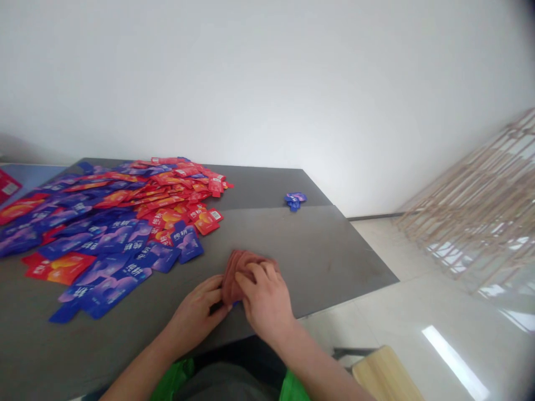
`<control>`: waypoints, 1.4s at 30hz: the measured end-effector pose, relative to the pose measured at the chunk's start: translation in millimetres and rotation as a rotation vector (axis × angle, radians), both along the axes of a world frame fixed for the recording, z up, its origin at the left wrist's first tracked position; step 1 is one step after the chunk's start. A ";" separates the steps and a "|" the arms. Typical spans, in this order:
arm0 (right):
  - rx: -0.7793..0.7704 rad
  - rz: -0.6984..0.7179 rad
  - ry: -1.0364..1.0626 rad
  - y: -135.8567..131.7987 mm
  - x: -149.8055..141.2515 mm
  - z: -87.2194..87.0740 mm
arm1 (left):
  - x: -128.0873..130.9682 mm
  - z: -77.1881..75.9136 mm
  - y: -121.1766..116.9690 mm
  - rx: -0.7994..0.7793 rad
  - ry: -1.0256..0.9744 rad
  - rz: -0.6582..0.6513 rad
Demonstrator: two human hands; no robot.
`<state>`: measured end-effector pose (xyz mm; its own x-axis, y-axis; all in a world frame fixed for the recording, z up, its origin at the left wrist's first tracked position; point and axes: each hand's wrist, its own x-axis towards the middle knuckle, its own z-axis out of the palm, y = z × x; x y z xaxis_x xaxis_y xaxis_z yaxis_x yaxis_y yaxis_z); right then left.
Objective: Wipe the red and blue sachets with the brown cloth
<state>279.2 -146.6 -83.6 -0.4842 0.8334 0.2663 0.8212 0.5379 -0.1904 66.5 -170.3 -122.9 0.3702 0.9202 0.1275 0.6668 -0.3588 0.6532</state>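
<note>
A folded reddish-brown cloth [240, 262] lies at the table's near edge, between my two hands. My right hand [270, 303] presses down on its right side, fingers curled into the fabric. At the cloth's left edge, my left hand [200, 309] grips with fingers and thumb bent round. A sliver of blue [237, 303] shows under the cloth near my left thumb; most of whatever it belongs to is hidden. To the left of the cloth, a blue sachet [186, 240] lies at the border of a large heap of red and blue sachets [112, 228].
The grey table [334, 250] runs back to a white wall [313, 83]. A few blue sachets [295, 199] lie apart at the back right. Beyond the table's right edge are a wooden stool [387, 373] and a slatted wooden rack [480, 206].
</note>
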 end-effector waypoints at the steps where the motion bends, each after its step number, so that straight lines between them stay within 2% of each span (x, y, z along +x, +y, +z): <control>1: -0.013 0.036 0.002 -5.8 -5.1 -1.8 | 0.0 1.8 -0.4 -0.005 -0.008 -0.005; 4: -0.033 0.003 -0.043 0.0 -2.5 -9.5 | -2.9 2.1 -2.9 -0.002 -0.017 0.018; 7: -0.014 -0.132 -0.124 32.6 21.0 -12.1 | -7.1 -2.1 -6.4 0.010 -0.010 0.025; 10: 0.018 -0.253 -0.158 56.6 40.4 -6.8 | -8.9 -4.9 -8.5 0.007 0.010 0.022; 12: 0.031 -0.289 -0.138 55.5 44.1 -3.0 | -9.0 -5.7 -8.6 0.005 0.017 0.022; 14: 0.019 -0.264 -0.121 43.6 43.2 -2.2 | -9.1 -6.3 -8.1 0.006 0.018 0.018; 18: -0.010 -0.221 -0.114 22.7 48.7 -9.1 | -9.8 -7.0 -7.1 0.005 0.016 0.021; 24: 0.067 -0.513 -0.087 44.5 92.4 -27.8 | -11.5 -4.0 -7.1 -0.012 0.042 0.027; 26: 0.096 -0.560 -0.054 50.9 101.7 -35.7 | -16.0 -0.3 -6.6 -0.042 0.062 0.002; 30: 0.138 -0.561 0.018 51.7 104.1 -48.1 | -30.7 19.4 -3.2 -0.156 0.165 -0.051; 34: 0.156 -0.549 0.072 49.8 102.0 -50.7 | -38.5 55.6 4.3 -0.336 0.292 -0.085; 37: 0.156 -0.541 0.099 50.2 102.3 -49.4 | -33.0 84.2 14.3 -0.424 0.353 -0.126; 40: 0.144 -0.537 0.114 50.0 102.7 -48.6 | -19.6 104.1 28.7 -0.444 0.425 -0.205; 42: 0.137 -0.536 0.125 49.4 102.7 -48.5 | -8.7 108.4 38.8 -0.362 0.396 -0.159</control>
<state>381.9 -97.2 -132.2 0.0393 0.9078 0.4176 0.9620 0.0786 -0.2614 57.8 -131.5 -14.5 0.4635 0.8080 -0.3638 0.8424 -0.2744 0.4637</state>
